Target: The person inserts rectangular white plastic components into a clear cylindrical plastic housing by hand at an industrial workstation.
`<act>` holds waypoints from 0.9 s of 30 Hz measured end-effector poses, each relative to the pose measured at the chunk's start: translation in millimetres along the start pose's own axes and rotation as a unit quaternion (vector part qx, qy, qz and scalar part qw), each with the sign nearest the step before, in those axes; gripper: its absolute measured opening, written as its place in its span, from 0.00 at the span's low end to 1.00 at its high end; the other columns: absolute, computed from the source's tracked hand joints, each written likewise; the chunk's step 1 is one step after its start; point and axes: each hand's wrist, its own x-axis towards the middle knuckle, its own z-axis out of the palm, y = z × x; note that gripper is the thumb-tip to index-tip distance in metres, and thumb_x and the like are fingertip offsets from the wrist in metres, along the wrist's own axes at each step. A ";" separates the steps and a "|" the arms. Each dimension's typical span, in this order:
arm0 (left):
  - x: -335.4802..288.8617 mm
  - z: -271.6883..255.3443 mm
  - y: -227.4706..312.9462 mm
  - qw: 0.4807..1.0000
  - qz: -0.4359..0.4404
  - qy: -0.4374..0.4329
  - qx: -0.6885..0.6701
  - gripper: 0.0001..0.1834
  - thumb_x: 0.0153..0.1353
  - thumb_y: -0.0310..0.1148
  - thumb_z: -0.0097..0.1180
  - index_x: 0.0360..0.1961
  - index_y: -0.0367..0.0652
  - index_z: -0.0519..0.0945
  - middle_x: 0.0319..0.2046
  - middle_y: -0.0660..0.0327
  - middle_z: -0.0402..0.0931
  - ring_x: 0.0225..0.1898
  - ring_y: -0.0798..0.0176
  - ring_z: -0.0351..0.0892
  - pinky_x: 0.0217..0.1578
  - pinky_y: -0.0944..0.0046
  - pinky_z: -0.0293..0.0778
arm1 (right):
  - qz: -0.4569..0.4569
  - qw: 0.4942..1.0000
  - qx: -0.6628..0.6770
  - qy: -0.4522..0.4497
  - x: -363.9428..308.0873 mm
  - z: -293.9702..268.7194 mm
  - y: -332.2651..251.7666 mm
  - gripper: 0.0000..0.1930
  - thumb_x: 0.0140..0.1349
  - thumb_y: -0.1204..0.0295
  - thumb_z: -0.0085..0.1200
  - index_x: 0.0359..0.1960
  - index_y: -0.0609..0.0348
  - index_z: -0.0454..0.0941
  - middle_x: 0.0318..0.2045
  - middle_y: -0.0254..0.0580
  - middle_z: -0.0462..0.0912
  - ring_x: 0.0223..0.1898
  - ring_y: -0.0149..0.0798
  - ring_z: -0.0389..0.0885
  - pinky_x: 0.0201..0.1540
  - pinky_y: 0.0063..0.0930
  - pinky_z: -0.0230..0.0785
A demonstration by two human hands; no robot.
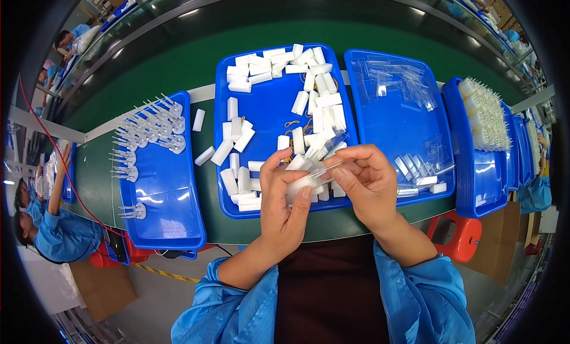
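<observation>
Above the near edge of the middle blue tray (270, 121), my two hands meet over a small white block and a clear plastic piece. My left hand (282, 195) is closed round the white block (304, 182), fingers on one side and thumb on the other. Between the thumb and fingers of my right hand (369, 184), the clear plastic piece (325, 173) is pinched, its end touching or overlapping the block. Whether it is a sleeve or a flat strip I cannot tell. Many similar white blocks (240, 139) lie loosely round the tray's edges, with thin tan rubber bands (292, 123) among them.
A blue tray (380, 130) on the right holds clear plastic pieces (409, 86). Left, another blue tray (163, 210) carries clear round-based pieces with thin prongs (133, 210). Stacked blue trays (475, 192) bear dense white pronged pieces (485, 115). Co-workers sit at both sides.
</observation>
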 end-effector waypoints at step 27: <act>-0.5 -3.1 -3.4 0.994 0.061 -0.003 0.096 0.09 0.63 0.28 0.47 0.42 0.34 0.69 0.54 0.44 0.56 0.45 0.53 0.67 0.44 0.60 0.66 | 0.088 0.994 -0.044 -0.040 13.1 -4.3 -24.3 0.10 0.58 0.79 0.55 0.41 0.66 0.72 0.37 0.43 0.80 0.42 0.31 0.79 0.42 0.21 0.71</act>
